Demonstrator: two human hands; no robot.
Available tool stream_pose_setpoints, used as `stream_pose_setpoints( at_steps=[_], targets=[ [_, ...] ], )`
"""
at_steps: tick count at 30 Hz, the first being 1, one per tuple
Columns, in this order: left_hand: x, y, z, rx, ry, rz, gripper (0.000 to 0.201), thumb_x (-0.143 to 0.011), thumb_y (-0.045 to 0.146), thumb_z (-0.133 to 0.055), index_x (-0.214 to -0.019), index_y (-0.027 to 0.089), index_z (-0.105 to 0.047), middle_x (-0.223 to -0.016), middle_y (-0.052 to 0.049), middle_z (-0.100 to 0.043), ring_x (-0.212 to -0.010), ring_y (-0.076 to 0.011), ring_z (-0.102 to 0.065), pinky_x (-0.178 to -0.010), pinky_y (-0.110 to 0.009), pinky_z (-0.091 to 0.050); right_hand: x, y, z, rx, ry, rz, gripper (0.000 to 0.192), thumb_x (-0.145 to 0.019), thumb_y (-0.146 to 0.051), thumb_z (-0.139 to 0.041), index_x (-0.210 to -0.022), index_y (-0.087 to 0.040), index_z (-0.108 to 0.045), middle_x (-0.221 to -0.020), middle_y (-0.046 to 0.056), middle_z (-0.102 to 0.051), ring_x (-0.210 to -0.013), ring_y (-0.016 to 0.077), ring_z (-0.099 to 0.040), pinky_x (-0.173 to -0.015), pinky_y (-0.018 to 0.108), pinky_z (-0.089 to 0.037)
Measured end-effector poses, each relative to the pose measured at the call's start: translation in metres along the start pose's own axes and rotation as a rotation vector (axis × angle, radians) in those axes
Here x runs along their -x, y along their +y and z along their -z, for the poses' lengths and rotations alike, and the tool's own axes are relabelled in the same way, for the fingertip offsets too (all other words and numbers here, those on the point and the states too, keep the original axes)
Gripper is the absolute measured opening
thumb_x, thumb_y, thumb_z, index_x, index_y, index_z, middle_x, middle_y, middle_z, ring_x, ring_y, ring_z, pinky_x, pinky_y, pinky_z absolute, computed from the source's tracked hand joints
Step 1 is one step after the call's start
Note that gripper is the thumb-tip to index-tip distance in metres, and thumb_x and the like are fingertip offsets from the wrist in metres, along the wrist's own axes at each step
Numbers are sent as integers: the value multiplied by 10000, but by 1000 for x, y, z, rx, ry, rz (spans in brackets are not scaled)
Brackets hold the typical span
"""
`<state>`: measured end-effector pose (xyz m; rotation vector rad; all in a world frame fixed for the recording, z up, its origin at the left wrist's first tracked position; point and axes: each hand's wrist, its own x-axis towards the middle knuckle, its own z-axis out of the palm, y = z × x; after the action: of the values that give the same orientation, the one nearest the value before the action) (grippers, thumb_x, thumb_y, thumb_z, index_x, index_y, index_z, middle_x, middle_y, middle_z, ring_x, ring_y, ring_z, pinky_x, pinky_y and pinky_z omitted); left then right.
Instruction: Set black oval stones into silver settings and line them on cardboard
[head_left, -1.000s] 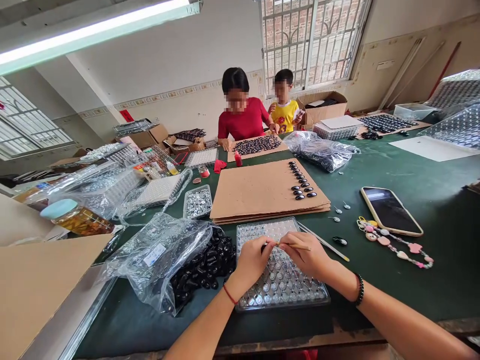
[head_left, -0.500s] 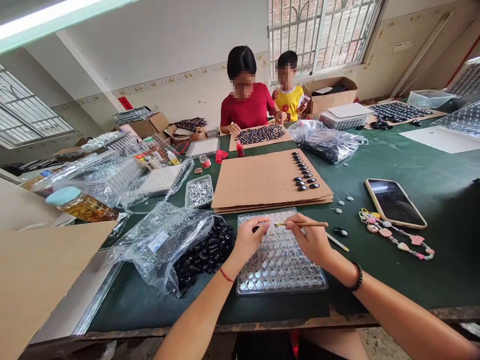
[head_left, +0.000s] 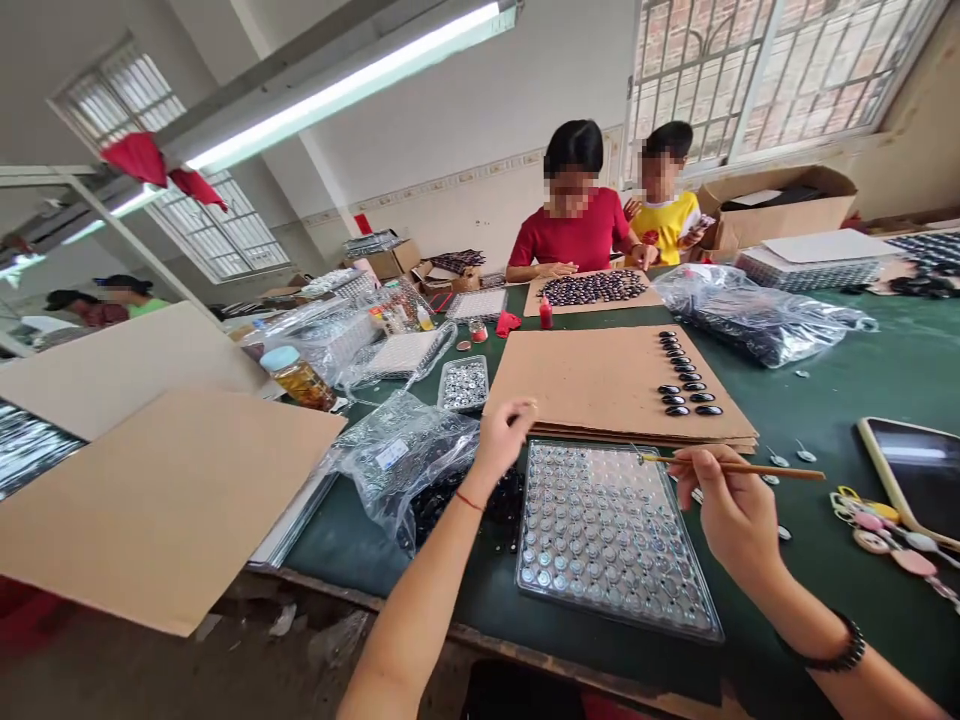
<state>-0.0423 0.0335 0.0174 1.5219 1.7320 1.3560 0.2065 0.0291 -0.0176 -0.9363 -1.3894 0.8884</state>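
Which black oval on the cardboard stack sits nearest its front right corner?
The right black oval of the front pair; all others on the cardboard stack lie farther back or left.

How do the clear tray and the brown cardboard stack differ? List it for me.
The clear tray is see-through, while the cardboard stack is opaque brown. The tray is filled with rows of round shapes; the stack's top is flat, with shiny black ovals along its right side. The tray lies nearer the person than the stack. Both are roughly rectangular and lie on the green table.
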Motion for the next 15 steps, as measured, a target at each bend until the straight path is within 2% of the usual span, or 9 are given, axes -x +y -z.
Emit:
stream_pose_setpoints(
  at_steps=[1, 3, 5, 6, 8, 9, 11, 13, 15],
  targets=[
    [-12, 0, 14, -38, 123, 13, 261, -742, 344, -548, -900, 153, -630, -618, -10, -567, -457, -88, -431, -488, -207, -339, -1, 0, 2, 8, 1, -1, 242, -856, -394, -401, -779, -203, -527, -603, -2, -546, -381, 97, -462, -424, 257, -394],
    [-28, 0, 35, -66, 221, 26, 274, -732, 295, -568, -961, 150, -606, -618, -9, -567, -463, -89, -441, -504, -208, -344, -1, 0, 2, 32, -6, 6, 246, -855, -400, -400, -768, -206, -525, -584, -4, -538, -388, 101, -464, -419, 256, -392],
    [-31, 3, 39, -63, 231, 33, 303, -743, 293, -554, -1008, 148, -579, -598, -1, -553, -444, -87, -440, -486, -205, -345, 0, 1, 1, 53, -23, 21, 247, -855, -399, -399, -760, -207, -522, -564, -4, -532, -397, 108, -468, -418, 255, -392],
    [-26, 5, 32, -55, 208, 34, 298, -749, 311, -544, -992, 145, -583, -576, 5, -542, -428, -86, -437, -466, -203, -344, 0, 2, 1, 56, -35, 30, 242, -855, -395, -399, -763, -206, -519, -566, -1, -534, -400, 110, -470, -415, 254, -391],
    [-7, 8, 7, -16, 82, 36, 276, -746, 369, -533, -862, 134, -621, -520, 12, -514, -400, -86, -434, -419, -198, -337, 2, 4, 0, 38, -53, 49, 213, -853, -380, -411, -786, -203, -509, -598, 7, -547, -396, 107, -464, -397, 249, -380],
    [6, 9, -9, 3, -15, 35, 268, -717, 384, -565, -768, 131, -638, -484, 15, -501, -389, -86, -435, -406, -197, -336, 3, 5, -1, 32, -61, 62, 192, -849, -369, -425, -797, -202, -503, -613, 9, -552, -391, 103, -459, -387, 244, -371],
    [31, 9, -38, 82, -266, 52, 260, -674, 389, -611, -699, 132, -639, -482, 14, -502, -399, -86, -444, -397, -192, -335, 5, 6, -1, 59, -72, 112, 155, -838, -342, -458, -795, -198, -496, -621, 8, -552, -395, 98, -454, -382, 233, -359],
    [50, 7, -57, 158, -437, 118, 265, -626, 368, -660, -752, 135, -644, -534, 3, -536, -423, -92, -470, -409, -197, -358, 7, 6, -1, 134, -101, 182, 143, -837, -317, -465, -773, -194, -500, -623, 8, -552, -430, 101, -470, -411, 229, -367],
    [58, 3, -65, 216, -506, 194, 313, -591, 332, -693, -830, 137, -640, -585, -9, -562, -451, -103, -496, -440, -214, -394, 9, 6, -1, 199, -169, 247, 158, -857, -302, -422, -778, -193, -505, -635, 13, -557, -490, 114, -500, -461, 233, -387]
  ],
)
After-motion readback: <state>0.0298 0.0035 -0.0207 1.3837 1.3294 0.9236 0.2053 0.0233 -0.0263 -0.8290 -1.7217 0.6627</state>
